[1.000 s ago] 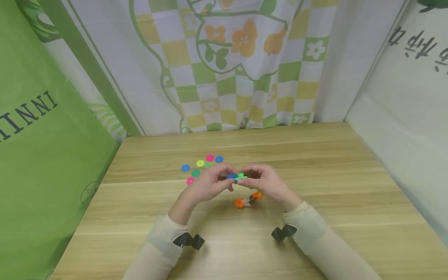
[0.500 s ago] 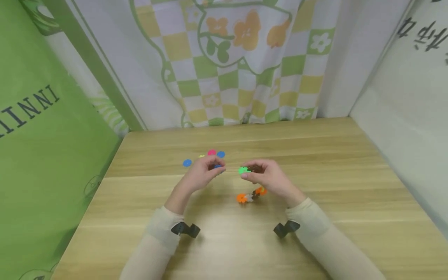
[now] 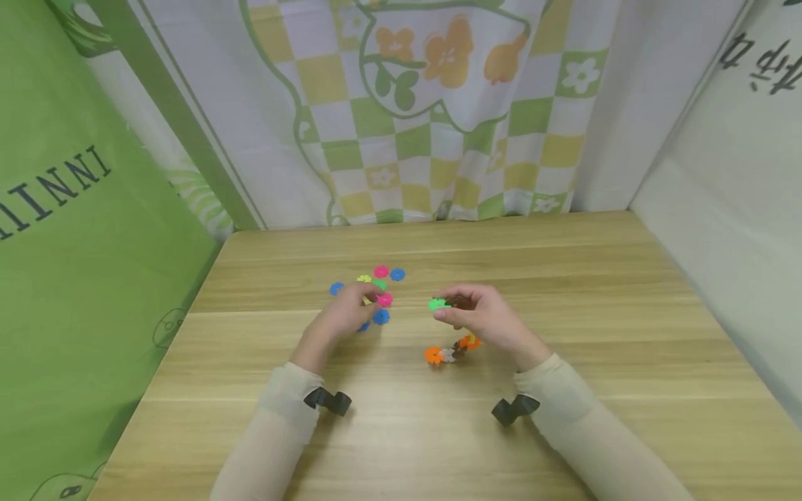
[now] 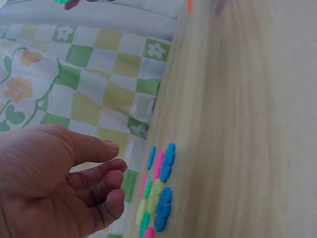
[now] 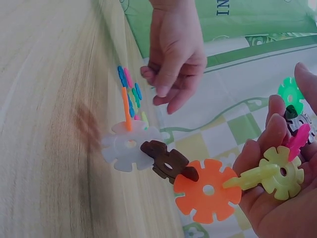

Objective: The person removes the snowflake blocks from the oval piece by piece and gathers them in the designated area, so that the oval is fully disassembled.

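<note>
My right hand (image 3: 446, 310) grips a chain of snowflake discs by its top end, where a green disc (image 3: 436, 304) sticks out past the fingers (image 5: 257, 153). The chain hangs down to the table and ends in an orange disc (image 3: 433, 355). The right wrist view shows its white disc (image 5: 130, 145), brown disc (image 5: 168, 163), orange disc (image 5: 208, 191) and yellow disc (image 5: 282, 173). My left hand (image 3: 368, 300) hovers over the loose discs (image 4: 158, 198) with fingers loosely curled and empty. A pink disc (image 3: 385, 299) and a blue disc (image 3: 381, 317) lie by its fingertips.
The wooden table (image 3: 595, 334) is closed in by a checked curtain (image 3: 438, 139) at the back, a green panel (image 3: 75, 243) on the left and a white panel (image 3: 720, 209) on the right. More loose discs lie behind the left hand, among them a blue one (image 3: 397, 274).
The hands have drawn apart. My left hand pulled a blue disc off the green end of the chain, moved left to the loose pile and no longer holds it. The right hand barely moved.
</note>
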`<state>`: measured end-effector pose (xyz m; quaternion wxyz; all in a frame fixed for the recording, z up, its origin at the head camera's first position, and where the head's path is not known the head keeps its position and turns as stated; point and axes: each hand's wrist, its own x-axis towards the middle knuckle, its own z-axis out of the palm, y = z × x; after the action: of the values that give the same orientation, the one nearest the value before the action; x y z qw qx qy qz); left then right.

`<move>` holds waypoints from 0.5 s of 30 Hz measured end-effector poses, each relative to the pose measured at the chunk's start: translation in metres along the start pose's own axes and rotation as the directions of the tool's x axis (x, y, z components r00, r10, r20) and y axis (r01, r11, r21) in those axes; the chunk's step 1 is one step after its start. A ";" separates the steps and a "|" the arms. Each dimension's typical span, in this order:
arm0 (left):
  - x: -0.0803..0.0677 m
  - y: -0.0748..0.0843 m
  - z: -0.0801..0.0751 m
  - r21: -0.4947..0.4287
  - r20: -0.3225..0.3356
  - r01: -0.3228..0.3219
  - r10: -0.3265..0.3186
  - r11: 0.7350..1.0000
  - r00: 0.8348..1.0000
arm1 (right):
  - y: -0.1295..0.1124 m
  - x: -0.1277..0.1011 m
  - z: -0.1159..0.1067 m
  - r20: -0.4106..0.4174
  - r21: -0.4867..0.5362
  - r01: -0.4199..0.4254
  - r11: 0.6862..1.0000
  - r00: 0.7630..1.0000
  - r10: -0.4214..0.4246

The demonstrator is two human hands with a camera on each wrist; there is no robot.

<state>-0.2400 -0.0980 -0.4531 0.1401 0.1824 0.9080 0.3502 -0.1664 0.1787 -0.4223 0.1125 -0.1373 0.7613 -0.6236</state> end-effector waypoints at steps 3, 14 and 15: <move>-0.001 0.003 -0.006 -0.018 -0.013 -0.003 0.002 1.000 1.000 | 0.000 0.000 0.000 0.001 -0.002 0.003 1.000 1.000 -0.003; -0.007 0.011 -0.014 -0.004 -0.050 -0.103 0.103 0.995 0.993 | 0.001 0.003 0.003 0.015 -0.006 0.012 1.000 1.000 -0.012; -0.008 0.012 -0.014 -0.005 -0.054 -0.113 0.113 0.994 0.992 | 0.001 0.003 0.003 0.015 -0.006 0.012 1.000 1.000 -0.012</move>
<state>-0.2349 -0.1012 -0.4335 0.0962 0.2236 0.8982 0.3661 -0.1683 0.1753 -0.4238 0.1140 -0.1471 0.7616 -0.6208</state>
